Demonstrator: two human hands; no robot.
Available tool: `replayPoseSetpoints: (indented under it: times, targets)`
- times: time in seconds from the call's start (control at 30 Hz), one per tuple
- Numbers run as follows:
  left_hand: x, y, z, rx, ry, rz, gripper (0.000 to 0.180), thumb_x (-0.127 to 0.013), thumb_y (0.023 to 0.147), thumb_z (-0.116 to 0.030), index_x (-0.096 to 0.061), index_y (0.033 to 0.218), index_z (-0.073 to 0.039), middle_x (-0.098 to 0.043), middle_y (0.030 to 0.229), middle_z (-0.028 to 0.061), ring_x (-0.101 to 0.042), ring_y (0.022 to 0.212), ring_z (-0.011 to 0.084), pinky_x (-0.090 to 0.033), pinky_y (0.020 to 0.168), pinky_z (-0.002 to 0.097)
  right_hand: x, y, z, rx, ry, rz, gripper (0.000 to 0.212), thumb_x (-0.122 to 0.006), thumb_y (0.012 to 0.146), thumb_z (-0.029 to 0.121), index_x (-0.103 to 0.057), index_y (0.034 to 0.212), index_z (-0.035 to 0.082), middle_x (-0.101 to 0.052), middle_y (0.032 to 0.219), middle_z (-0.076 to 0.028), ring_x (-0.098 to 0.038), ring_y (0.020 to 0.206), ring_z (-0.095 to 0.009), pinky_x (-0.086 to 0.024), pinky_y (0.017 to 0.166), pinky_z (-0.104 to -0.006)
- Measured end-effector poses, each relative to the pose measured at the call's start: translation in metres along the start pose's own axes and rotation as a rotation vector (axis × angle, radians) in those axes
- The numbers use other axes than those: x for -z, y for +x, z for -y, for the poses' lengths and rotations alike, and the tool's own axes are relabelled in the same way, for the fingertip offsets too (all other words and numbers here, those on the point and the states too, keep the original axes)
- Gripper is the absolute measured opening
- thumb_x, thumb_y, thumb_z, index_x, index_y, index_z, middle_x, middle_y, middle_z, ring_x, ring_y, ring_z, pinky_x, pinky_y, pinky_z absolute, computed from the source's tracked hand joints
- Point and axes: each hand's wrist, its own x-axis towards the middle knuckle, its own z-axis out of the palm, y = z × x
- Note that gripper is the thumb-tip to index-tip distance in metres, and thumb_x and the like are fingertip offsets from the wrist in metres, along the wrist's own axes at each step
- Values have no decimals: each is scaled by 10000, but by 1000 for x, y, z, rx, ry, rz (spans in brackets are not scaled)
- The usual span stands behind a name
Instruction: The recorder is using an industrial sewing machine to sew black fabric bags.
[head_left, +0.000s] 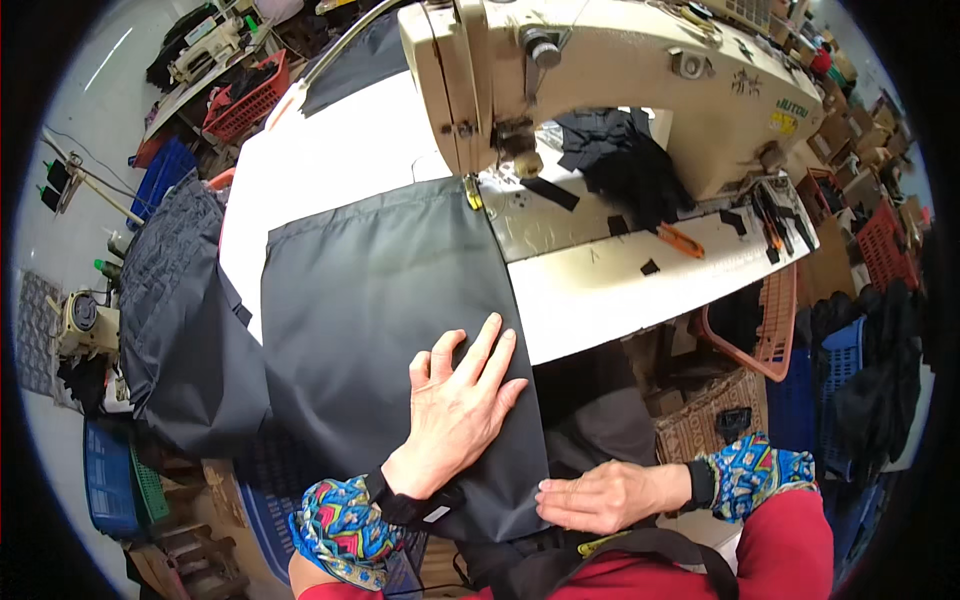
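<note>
- Far left side, a blue bin sat low by the floor, then a dark gathered cloth bunched up right against the panel's left side, so things were pretty tight there.
- Past that, the white tabletop showed as a wide bare stretch off the panel's far edge, so that was the roomy bit.
- The black fabric panel lay mostly flat in the middle, far right corner up at the presser foot, near end draped off the table toward the person's lap.
- Left hand was palm down on the panel, fingers loosely spread, not gripping anything, just in from the right edge.
- Right hand was at the panel's near right edge, fingers together and tips touching it. Couldn't tell if it was pinching the cloth, thumb was hard to make out.
- The sewing machine arched over the far side, with a black cloth heap filling much of the gap under its arm.
- Right of the panel, more white tabletop ran alongside, with an orange cutter and dark scraps on it.
- A pink basket sat just below the table's near right edge.
</note>
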Motion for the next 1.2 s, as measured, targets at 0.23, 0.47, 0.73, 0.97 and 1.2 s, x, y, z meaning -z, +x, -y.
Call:
replayPoseSetpoints:
  times: [0.23,0.47,0.73,0.97,1.2]
  targets:
    - [-8,29,26,-23,12,-18,419,-745,858,-296,-669,1232,-125,-596,1379,16,-520,1117,265,-326,994,405,1,9,-20,-59,-17,-39,200,-665,862,86,-722,1031,-3,-733,1043,-120,-734,1004,-224,-620,707,-265]
    - [-13,60,47,-22,5,-9,392,-729,873,-267,-668,1230,-117,-599,1379,26,-524,1140,281,-338,1006,423,11,23,-47,-70,-122,-68,204,-654,869,103,-724,1036,12,-735,1035,-108,-729,1023,-215,-597,702,-258]
    - [-10,73,63,-79,-23,29,414,-712,887,-221,-632,1273,-95,-577,1411,45,-535,1188,300,-405,978,437,25,42,-76,-64,-194,-79,173,-660,859,87,-729,1005,24,-749,1013,-112,-743,964,-198,-539,605,-220]
    - [-14,90,82,-77,-5,36,429,-714,895,-230,-621,1291,-92,-563,1429,60,-508,1258,333,-395,1035,466,33,59,-103,-52,-183,-148,179,-680,817,78,-721,980,18,-745,986,-103,-744,939,-187,-597,647,-254]
    - [30,48,58,-148,-575,335,545,-838,743,-193,-669,1202,47,-630,1335,212,-527,1354,366,-404,1142,496,43,68,-140,-138,-175,-82,248,-655,812,112,-725,1035,27,-749,1031,-133,-746,965,-208,-617,721,-296]
